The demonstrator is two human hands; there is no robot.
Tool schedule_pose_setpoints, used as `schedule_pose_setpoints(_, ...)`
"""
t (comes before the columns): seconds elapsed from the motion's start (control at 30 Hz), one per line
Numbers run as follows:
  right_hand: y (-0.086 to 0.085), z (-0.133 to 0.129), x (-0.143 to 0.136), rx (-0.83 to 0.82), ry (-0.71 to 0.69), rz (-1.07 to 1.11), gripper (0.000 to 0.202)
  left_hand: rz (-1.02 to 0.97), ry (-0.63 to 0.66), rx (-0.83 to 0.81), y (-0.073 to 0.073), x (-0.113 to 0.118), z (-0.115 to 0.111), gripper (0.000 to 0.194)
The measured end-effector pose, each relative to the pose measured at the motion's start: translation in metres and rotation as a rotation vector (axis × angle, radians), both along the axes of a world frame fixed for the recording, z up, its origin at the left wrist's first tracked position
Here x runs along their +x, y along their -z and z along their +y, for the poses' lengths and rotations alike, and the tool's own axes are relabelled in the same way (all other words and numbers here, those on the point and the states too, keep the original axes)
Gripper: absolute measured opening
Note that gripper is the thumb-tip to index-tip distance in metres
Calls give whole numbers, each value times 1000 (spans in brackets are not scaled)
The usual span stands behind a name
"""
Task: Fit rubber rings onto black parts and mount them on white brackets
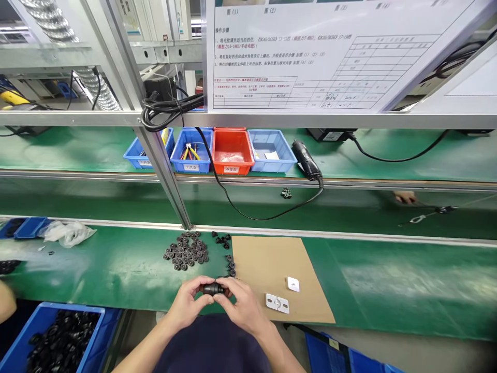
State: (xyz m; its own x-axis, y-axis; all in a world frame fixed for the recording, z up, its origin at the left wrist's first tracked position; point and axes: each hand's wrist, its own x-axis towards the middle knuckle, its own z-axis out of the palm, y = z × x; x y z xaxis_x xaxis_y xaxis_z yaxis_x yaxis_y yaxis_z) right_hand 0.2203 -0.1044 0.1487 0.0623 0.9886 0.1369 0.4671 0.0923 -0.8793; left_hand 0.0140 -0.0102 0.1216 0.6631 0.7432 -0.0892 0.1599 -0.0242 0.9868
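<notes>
Both hands meet at the near edge of the green bench, around one black cylindrical part (213,289) lying sideways between them. The fingertips and thumb of my left hand (192,301) pinch its left end. My right hand (241,304) grips the right end, its fingers covering part of it. Just beyond the hands, several small black parts (231,265) line the left edge of a brown cardboard sheet (267,264). A cluster of round dark parts (186,251) lies farther left. On the cardboard are a metal plate with slots (277,303) and a small white piece (293,284).
A blue bin of black parts (64,339) stands at lower left, near another person's arm (6,301). The shelf holds blue trays (272,167), a red tray (233,168) and a black corded tool (306,159). A metal post (165,178) rises behind the bench.
</notes>
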Motion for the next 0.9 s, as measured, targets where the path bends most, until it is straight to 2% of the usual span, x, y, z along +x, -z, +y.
schedule_pose_setpoints(0.07, -1, 0, -3, -50, 10, 15, 25, 27, -5, 91, -4, 1, 1, 28)
schedule_pose_setpoints(0.17, 0, 2, -7, -213, 71, 120, 20, 50, 12, 224, -8, 2, 0, 27)
schedule_pose_setpoints(0.27, -1, 1, -6, -350, 95, 176, 39, 62, 16, 152, -8, 2, -1, 29)
schedule_pose_setpoints(0.37, -4, -4, 0, -261, 20, 124, 28, 48, -13, -59, -7, 1, -1, 33)
schedule_pose_setpoints(0.47, -3, -7, 2, -104, -58, 48, 39, 31, -23, -122, -6, 0, 0, 35)
schedule_pose_setpoints(0.6, 3, -5, -3, -69, 3, 105, 26, 27, -39, -7, -6, -1, 1, 32)
schedule_pose_setpoints(0.73, 4, -1, -7, -90, -15, 157, 32, 20, -23, 50, -8, -3, 2, 31)
schedule_pose_setpoints(0.9, 8, 1, -10, -248, 78, 300, 19, 31, -5, 251, -10, -4, -1, 34)
